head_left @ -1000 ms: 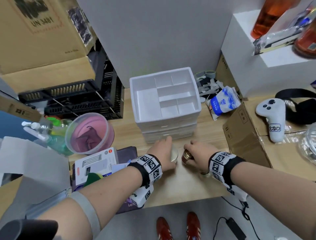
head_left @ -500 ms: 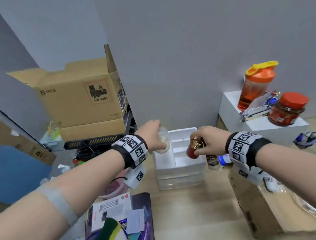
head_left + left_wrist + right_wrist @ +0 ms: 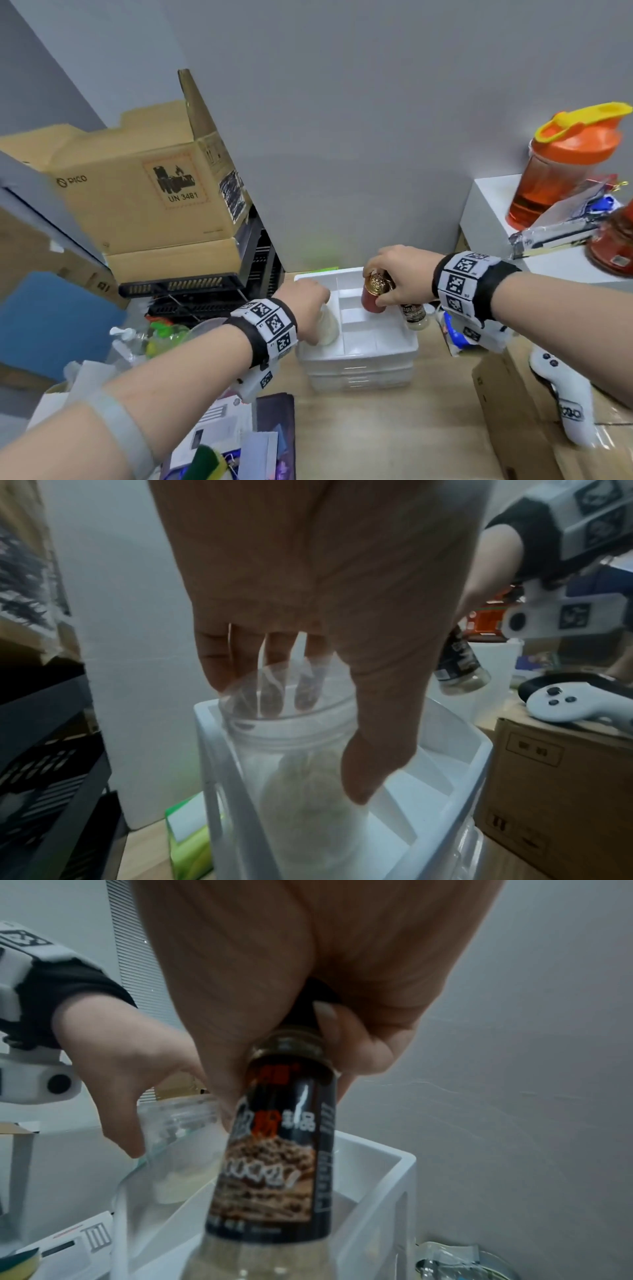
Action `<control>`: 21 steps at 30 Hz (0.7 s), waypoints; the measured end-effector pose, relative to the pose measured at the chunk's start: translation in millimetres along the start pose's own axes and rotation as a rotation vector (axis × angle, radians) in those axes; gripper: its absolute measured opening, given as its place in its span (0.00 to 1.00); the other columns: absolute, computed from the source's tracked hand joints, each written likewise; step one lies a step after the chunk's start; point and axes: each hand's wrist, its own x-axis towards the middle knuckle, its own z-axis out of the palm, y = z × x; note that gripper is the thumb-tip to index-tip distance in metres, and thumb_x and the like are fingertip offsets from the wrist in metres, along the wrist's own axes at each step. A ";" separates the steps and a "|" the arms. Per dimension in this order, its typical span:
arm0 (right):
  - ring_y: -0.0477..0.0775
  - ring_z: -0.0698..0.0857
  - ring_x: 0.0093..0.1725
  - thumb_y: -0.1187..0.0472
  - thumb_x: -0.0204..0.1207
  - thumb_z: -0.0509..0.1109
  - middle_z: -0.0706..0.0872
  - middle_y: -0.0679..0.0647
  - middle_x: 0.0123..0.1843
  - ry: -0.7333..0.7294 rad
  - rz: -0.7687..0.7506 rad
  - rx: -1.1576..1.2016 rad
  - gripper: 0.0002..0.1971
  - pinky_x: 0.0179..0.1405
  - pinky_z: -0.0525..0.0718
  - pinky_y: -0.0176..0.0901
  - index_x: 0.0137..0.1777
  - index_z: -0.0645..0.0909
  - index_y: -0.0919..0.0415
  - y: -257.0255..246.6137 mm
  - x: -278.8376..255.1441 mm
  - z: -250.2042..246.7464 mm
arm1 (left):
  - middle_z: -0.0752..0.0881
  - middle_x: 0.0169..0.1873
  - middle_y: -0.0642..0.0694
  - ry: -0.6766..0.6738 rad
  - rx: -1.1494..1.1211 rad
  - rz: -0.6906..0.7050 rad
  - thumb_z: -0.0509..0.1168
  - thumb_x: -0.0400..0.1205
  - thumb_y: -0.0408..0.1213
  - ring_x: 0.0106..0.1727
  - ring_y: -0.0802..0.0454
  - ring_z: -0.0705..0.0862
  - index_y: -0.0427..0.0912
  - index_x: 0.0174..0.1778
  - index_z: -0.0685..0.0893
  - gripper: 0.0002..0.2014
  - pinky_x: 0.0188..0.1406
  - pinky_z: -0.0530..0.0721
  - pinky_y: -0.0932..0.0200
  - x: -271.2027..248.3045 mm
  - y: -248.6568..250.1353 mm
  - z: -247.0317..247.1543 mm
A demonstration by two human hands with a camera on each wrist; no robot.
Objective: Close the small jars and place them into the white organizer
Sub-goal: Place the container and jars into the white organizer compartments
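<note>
Organizer [image 3: 356, 349] front compartments free
</note>
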 end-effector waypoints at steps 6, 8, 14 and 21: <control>0.57 0.83 0.55 0.44 0.64 0.77 0.82 0.51 0.56 -0.008 -0.046 -0.025 0.25 0.53 0.84 0.52 0.63 0.81 0.45 -10.3 15.3 8.8 | 0.85 0.53 0.43 -0.068 0.082 -0.019 0.77 0.69 0.45 0.49 0.40 0.84 0.44 0.50 0.72 0.23 0.50 0.78 0.51 5.7 13.8 4.9; 0.59 0.84 0.52 0.44 0.62 0.77 0.81 0.50 0.53 -0.012 -0.036 -0.041 0.24 0.50 0.86 0.54 0.60 0.81 0.44 -17.2 21.0 15.7 | 0.85 0.53 0.43 -0.055 0.040 -0.034 0.80 0.68 0.45 0.54 0.40 0.86 0.45 0.51 0.66 0.29 0.50 0.76 0.50 6.2 11.4 8.4; 0.61 0.85 0.48 0.46 0.64 0.74 0.81 0.50 0.51 0.005 -0.014 -0.131 0.20 0.34 0.76 0.45 0.56 0.81 0.46 -34.0 37.3 38.4 | 0.83 0.61 0.46 0.016 -0.106 0.012 0.82 0.59 0.64 0.63 0.43 0.82 0.46 0.69 0.72 0.48 0.60 0.82 0.46 7.6 -3.9 20.7; 0.59 0.85 0.51 0.42 0.71 0.72 0.81 0.49 0.55 0.035 -0.048 -0.121 0.19 0.41 0.81 0.48 0.59 0.81 0.48 -40.5 42.3 52.6 | 0.73 0.63 0.44 0.164 -0.362 -0.050 0.63 0.69 0.68 0.68 0.43 0.71 0.46 0.73 0.72 0.40 0.63 0.78 0.45 -0.8 -33.1 23.3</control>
